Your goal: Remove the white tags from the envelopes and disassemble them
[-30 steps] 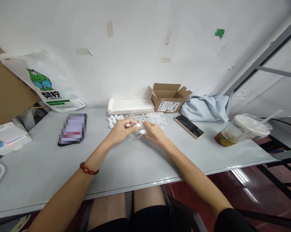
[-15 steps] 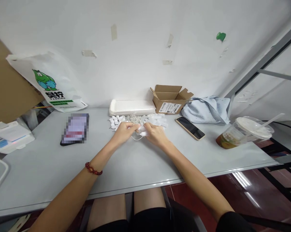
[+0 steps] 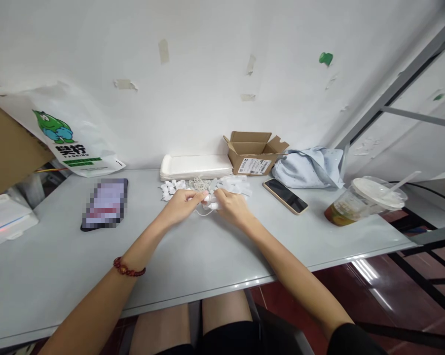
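Note:
Both of my hands meet over the middle of the grey table [image 3: 193,261]. My left hand [image 3: 181,205] has its fingers pinched round one end of a thin white string [image 3: 201,213]. My right hand [image 3: 232,206] is closed on a small white plastic piece [image 3: 212,205] tied to that string. Just behind the hands lie a heap of small white caps [image 3: 170,188], a tangle of white strings [image 3: 201,184] and a pile of clear plastic pieces [image 3: 236,184]. A red bead bracelet circles my left wrist.
A stack of white trays [image 3: 195,166] and an open cardboard box [image 3: 252,152] stand at the wall. A phone [image 3: 285,195], a blue cloth [image 3: 308,166] and a lidded drink cup [image 3: 363,201] lie to the right. A dark tablet [image 3: 104,203] and a printed plastic bag [image 3: 65,135] are left.
The hands stay pressed together on the white piece and string, with only small finger shifts. The head camera has swung slightly, so the scene has slid a little leftward.

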Demonstrator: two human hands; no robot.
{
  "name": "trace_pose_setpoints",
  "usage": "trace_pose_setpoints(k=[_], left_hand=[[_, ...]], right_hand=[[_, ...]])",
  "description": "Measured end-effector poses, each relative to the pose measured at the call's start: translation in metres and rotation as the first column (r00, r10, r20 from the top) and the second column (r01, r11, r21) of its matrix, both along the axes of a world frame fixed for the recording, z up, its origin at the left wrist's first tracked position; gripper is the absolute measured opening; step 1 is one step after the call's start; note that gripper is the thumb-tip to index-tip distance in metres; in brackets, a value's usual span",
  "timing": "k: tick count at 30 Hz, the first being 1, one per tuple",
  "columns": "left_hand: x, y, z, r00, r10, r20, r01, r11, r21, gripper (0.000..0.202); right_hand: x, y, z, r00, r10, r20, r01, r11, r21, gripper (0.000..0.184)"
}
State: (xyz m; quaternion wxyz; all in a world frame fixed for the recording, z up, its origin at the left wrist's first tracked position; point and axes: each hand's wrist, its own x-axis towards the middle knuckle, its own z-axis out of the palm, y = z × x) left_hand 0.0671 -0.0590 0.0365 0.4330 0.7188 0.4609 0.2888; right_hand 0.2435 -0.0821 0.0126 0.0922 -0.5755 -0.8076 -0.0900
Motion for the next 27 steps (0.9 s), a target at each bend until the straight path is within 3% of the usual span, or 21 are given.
trace_pose_setpoints(k=[4,10,15,17,22,25,27], left_hand=[[0.0010,-0.0004,-0.0003,1.000,-0.023,0.012,0.022,0.999,0.048,0.033],[0.0032,-0.0012,-0.0046,0.990,0.036,0.133,-0.003,0.970,-0.244,0.043],[0.0037,-0.0038,-0.0011,0.995,0.015,0.094,-0.003,0.992,-0.123,0.037],[0.0045,-0.0039,-0.0018,0.991,0.017,0.135,0.008,0.982,-0.187,0.037],[0.0056,-0.0013,-0.0058,0.941,0.102,0.322,0.087,0.848,-0.523,0.036],[0.0050,0.0006,-0.0025,0.854,0.166,0.493,0.218,0.746,-0.629,0.034],[0.0038,0.0016,0.0020,0.771,0.238,0.591,0.278,0.709,-0.648,0.028]], right_hand=[[0.0009,0.0000,0.0017,1.000,0.002,-0.005,-0.002,1.000,-0.015,0.016],[0.0011,-0.0009,0.0025,1.000,0.019,0.018,-0.019,1.000,-0.012,0.018],[0.0018,-0.0008,0.0038,1.000,0.015,0.015,-0.015,1.000,-0.018,0.017],[0.0009,-0.0011,0.0042,1.000,0.025,0.019,-0.024,0.999,-0.023,0.017],[0.0018,0.0008,0.0035,1.000,0.016,0.021,-0.015,1.000,-0.013,0.019],[0.0065,0.0038,0.0029,0.999,-0.030,0.026,0.031,0.999,-0.021,0.021],[0.0095,0.0055,0.0026,0.998,-0.063,0.001,0.063,0.998,-0.022,0.020]])
